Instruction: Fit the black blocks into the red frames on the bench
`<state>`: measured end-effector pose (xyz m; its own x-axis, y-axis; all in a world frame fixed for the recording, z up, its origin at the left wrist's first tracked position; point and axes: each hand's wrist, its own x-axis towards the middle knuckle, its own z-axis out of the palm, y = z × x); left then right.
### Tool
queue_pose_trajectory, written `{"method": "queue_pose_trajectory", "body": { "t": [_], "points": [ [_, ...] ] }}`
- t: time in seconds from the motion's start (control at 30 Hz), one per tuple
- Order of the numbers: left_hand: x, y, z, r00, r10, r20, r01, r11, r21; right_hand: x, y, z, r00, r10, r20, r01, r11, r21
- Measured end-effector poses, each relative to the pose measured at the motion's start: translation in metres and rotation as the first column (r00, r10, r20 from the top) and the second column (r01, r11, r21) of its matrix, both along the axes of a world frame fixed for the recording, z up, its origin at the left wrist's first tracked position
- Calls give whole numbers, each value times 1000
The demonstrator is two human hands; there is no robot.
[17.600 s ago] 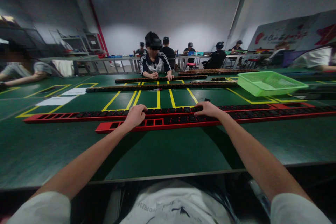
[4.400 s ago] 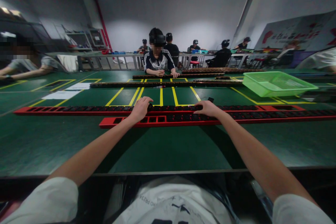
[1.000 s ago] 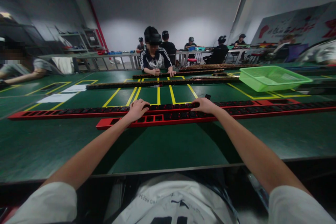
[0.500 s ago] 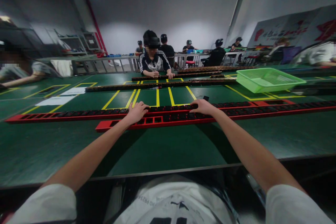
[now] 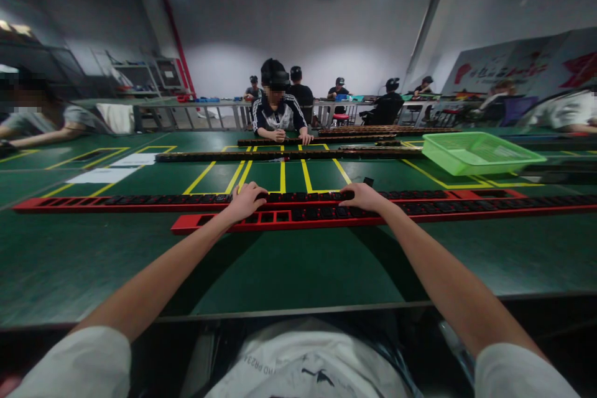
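My left hand [image 5: 247, 200] bends its fingers over the far red strip [image 5: 69, 204], a long narrow frame with black square pieces in its slots. Farther right, my right hand [image 5: 364, 196] has its fingers and thumb curled at the same strip, near the edge of the closer one. The near red strip [image 5: 186, 224] lies in front, its left slots bare and black pieces [image 5: 321, 211] filling it farther right. Whether either hand also pinches a black piece is hidden. A small loose black piece [image 5: 368, 181] shows just behind my right hand.
A light-green basket [image 5: 485, 165] stands at right on the green table [image 5: 298, 273]. White papers [image 5: 105, 175] lie at left. Dark long strips [image 5: 224, 155] cross the table farther back. Opposite sits a co-worker [image 5: 278, 109]; other people are at both sides and behind.
The view has tilted and turned slightly. Both hands stay at nearly the same places on the far strip, with the right hand's fingers drawn in a little.
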<state>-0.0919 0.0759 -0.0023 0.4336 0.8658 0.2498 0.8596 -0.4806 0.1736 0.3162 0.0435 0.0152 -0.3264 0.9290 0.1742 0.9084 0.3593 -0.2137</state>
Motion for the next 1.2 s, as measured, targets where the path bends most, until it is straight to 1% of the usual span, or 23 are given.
{"method": "queue_pose_trajectory", "body": {
  "t": [0.17,0.37,0.5,0.8,1.0,1.1,1.2],
  "points": [
    [0,1,-2,1000,-3,9,3,1000,15,0,0,1,1000,-6,4,6,1000,-4],
    [2,-2,0,1000,13,-14,-13,1000,1,0,1,-1,1000,-5,-2,5,1000,1],
    [2,-3,-2,1000,24,-6,-24,999,27,-1,-1,1,1000,-1,-1,1,1000,4],
    [3,-5,1,1000,1,-2,-1,1000,15,-4,-4,5,1000,-17,8,17,1000,-12],
    [2,-4,-3,1000,1,0,-1,1000,14,-2,-2,3,1000,-8,-19,8,1000,-7],
    [2,-2,-4,1000,-7,11,7,1000,17,1,-1,4,1000,-2,-27,1,999,-34],
    [2,-2,-5,1000,-7,16,7,1000,15,9,-1,8,999,-32,-18,30,996,-87]
  ]
}}
